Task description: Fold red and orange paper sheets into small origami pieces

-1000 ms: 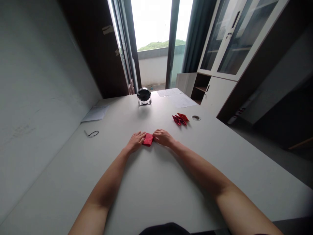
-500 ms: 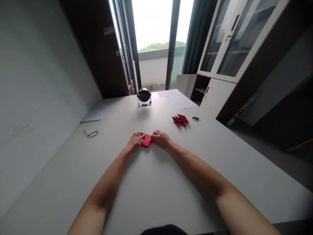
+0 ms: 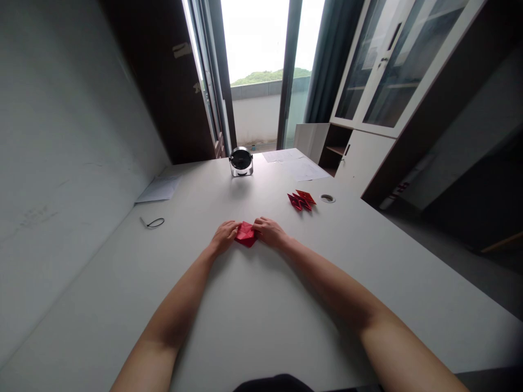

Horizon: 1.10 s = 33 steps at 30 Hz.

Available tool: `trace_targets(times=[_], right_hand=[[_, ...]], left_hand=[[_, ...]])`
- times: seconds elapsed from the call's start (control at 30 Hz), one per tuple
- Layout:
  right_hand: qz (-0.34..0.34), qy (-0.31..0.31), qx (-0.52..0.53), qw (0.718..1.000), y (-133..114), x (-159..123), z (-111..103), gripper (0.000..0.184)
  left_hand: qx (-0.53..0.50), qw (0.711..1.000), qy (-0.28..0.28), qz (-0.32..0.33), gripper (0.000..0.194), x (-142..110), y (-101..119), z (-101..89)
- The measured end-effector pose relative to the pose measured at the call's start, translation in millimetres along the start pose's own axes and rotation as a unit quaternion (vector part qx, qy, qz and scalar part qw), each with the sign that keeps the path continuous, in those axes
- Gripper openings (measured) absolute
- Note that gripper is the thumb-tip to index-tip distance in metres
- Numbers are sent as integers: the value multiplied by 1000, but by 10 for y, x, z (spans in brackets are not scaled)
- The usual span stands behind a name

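Note:
Between my hands, on the white table (image 3: 245, 305), lies a partly folded piece of red paper (image 3: 245, 235) with creases across its face. My left hand (image 3: 224, 236) grips its left edge, fingers closed on it. On the other side, my right hand (image 3: 268, 231) pinches the right edge between thumb and fingers. The thumb tips are partly hidden. Beyond my right hand sit several folded red paper pieces (image 3: 301, 201) in a small group.
A round black device in a metal stand (image 3: 241, 161) stands near the far edge. Loose sheets (image 3: 306, 169) lie at the far right, more paper (image 3: 158, 189) by the left wall. A cable tie (image 3: 155, 223) is at left, a cable hole (image 3: 327, 198) at right.
The red paper has changed shape: it spreads wider between my hands, with a point toward me and a raised top edge. My left fingers have shifted slightly outward.

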State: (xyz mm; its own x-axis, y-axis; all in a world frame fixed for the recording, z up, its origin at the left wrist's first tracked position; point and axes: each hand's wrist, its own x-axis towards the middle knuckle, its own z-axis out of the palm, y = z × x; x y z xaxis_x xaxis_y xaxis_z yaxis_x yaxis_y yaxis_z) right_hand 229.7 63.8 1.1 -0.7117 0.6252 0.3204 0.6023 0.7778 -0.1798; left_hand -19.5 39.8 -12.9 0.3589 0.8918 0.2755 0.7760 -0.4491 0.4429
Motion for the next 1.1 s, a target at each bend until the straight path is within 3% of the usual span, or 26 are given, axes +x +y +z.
trace_targets(times=[0.2,0.5,0.67,0.87,1.1], right_hand=[[6,-11,-18,1000,13,11,-27,12],[6,2,-23,1000,20,9,-7,12],[19,9,-5,1000,24,5,-1,18],[43,27,11,999,49,3,37,27],[61,22,10,998,43,6,26,27]], left_hand=[[-43,996,58,-61,36,-31,51,-66],[-68,990,46,-118,34,-54,76,-118],[-54,992,39,-111,31,-55,66,-108],[-49,998,17,-36,26,-50,81,-113],[-20,999,25,-39,22,-53,61,-93]])
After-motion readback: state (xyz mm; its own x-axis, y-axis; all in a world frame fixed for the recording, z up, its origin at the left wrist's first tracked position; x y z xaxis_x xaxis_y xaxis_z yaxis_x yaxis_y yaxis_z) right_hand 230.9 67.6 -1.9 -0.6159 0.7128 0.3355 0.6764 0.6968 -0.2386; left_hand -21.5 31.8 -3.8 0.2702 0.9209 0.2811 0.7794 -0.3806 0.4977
